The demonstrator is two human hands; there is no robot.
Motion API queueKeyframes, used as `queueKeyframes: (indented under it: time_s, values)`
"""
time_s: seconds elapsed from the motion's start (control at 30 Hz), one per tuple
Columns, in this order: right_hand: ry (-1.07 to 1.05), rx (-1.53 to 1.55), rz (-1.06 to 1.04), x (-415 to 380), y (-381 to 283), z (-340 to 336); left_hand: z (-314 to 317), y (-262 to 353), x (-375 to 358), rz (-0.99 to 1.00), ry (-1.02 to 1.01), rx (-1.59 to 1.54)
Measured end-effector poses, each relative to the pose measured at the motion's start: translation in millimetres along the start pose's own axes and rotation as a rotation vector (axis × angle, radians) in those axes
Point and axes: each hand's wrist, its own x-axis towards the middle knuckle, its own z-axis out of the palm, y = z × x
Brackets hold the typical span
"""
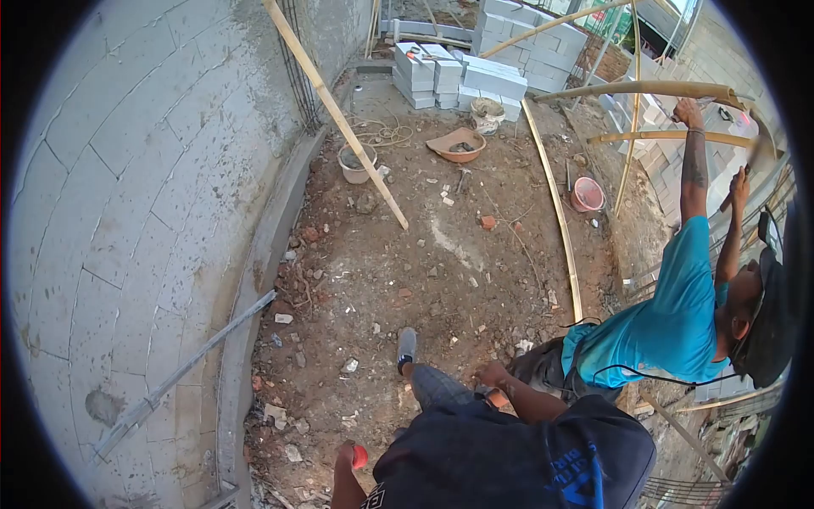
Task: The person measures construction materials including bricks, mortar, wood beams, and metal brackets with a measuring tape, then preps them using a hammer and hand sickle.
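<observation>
- At the bottom edge, left hand (344,453) closed round a small red rounded object (360,457), partly covered by fingers, low above the dirt.
- Toward the middle, right hand (490,373) stretched out in front of a dark shirt (475,462); cannot tell whether gripping anything.
- Ahead, across rough brown earth (407,263) strewn with pale stones (349,366) and brick bits (487,222), shallow orange-brown basin (462,156) with flared rim, holding a grey lump (462,147).
- Left of that, round pale bucket (353,176) with grey matter inside, crossed in view by a slanting wooden pole (324,93).
- Farther back, smeared whitish bucket (487,125), grey mix (487,107) up near the rim, just beside stacked smooth rectangular blocks (494,80).
- Off to the right, pink-red bucket (587,194), past a long thin wooden strip (555,212); contents unclear.
- Nearer, co-worker in teal shirt (653,339), one hand (688,112) at a curved bamboo pole (636,87), other on a blurred long-handled tool (727,202).
- Along the left, spattered grey block wall (127,212).
</observation>
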Motion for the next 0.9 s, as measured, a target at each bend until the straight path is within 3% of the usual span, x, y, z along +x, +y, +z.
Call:
queueKeyframes:
  time_s: [0.03, 0.1, 0.13, 0.2, 0.37, 0.43, 0.47, 0.5, 0.57, 0.63, 0.67, 0.77, 0.83, 0.9]
  values:
    - [0.001, 0.011, -0.003, 14, 15, 14, 15, 19, -13, 0.014, 0.042, 0.124]
    - [0.012, 0.744, 0.473, 58, 35, 10, 43, 106, -63, 0.049, 0.098, 0.254]
    - [0.034, 0.743, 0.469, 82, 49, -28, 66, 157, -76, 0.069, 0.096, 0.286]
    - [0.037, 0.713, 0.409, 61, 34, -94, 75, 197, -127, 0.016, 0.115, 0.379]
    - [0.076, 0.415, 0.311, 107, 69, -196, 73, 265, 0, 0.028, 0.085, 0.197]
    - [0.140, -0.051, 0.048, 159, 107, -194, 81, 322, 23, 0.071, 0.045, 0.180]
    - [-0.061, -0.040, 0.140, 185, 119, -206, 86, 348, 30, 0.103, 0.010, 0.172]
    - [-0.058, -0.038, 0.144, 205, 129, -221, 101, 386, 26, 0.106, 0.008, 0.176]
    - [0.215, 0.471, 0.319, 230, 131, -237, 124, 450, 13, -0.016, -0.015, 0.208]
    - [0.361, 0.892, 0.501, 250, 117, -278, 126, 477, 92, 0.267, 0.095, 0.563]
    - [0.421, 1.114, 0.623, 258, 117, -311, 136, 510, 95, 0.279, 0.088, 0.581]
    - [0.347, 1.060, 0.571, 266, 123, -343, 185, 601, 67, 0.204, 0.016, 0.599]
    - [0.270, 1.059, 0.621, 257, 123, -376, 218, 662, 39, 0.376, -0.038, 0.882]
    - [0.179, 1.063, 0.666, 261, 131, -384, 254, 708, 31, 0.410, -0.112, 0.953]
